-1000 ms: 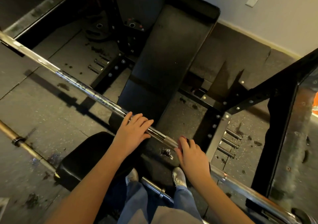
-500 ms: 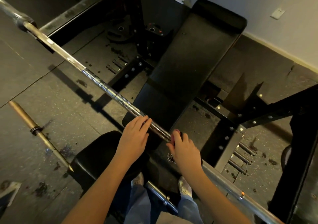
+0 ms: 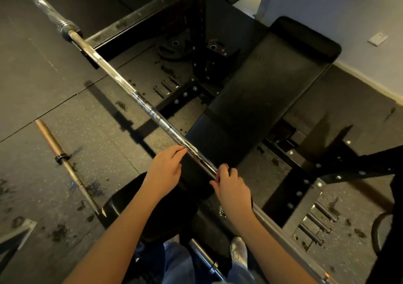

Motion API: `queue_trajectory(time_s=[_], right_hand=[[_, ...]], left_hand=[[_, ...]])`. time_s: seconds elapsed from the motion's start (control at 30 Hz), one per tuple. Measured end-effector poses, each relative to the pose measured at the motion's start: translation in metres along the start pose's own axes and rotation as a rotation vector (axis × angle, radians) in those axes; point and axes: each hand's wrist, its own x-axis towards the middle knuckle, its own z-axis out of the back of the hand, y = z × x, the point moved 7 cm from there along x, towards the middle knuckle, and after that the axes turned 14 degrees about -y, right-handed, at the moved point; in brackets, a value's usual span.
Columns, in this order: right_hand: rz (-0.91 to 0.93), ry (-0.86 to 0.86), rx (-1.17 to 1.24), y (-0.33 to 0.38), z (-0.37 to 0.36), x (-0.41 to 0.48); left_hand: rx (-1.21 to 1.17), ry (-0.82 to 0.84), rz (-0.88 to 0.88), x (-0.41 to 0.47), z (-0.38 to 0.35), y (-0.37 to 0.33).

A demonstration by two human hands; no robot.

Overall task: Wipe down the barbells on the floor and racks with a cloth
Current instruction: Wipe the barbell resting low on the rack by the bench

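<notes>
Grip: right hand (image 3: 233, 187) round barbell (image 3: 152, 111), left hand (image 3: 165, 168) touching

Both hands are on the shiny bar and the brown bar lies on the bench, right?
No. Left hand and right hand are on the shiny bar, but the brown bar lies on the floor; the head view shows it.

Dim, warm light, apparently from the upper right, where the wall (image 3: 340, 4) is brightest. The racked barbell (image 3: 152, 111) carries glare streaks and throws a hard shadow across the floor (image 3: 43, 76). Edges bend with wide-angle distortion, and detail is soft throughout.
</notes>
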Motion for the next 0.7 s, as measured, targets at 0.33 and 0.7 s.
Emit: queue_trajectory(time_s=[0.33,0.7], right_hand=[[-0.018,-0.008,0.083,0.020,-0.009,0.024],[-0.008,-0.076,0.065,0.085,-0.022,0.079]], left_hand=[[0.266,0.008,-0.025,0.093,0.024,0.085],[0.405,0.224,-0.301,0.107,-0.004,0.107]])
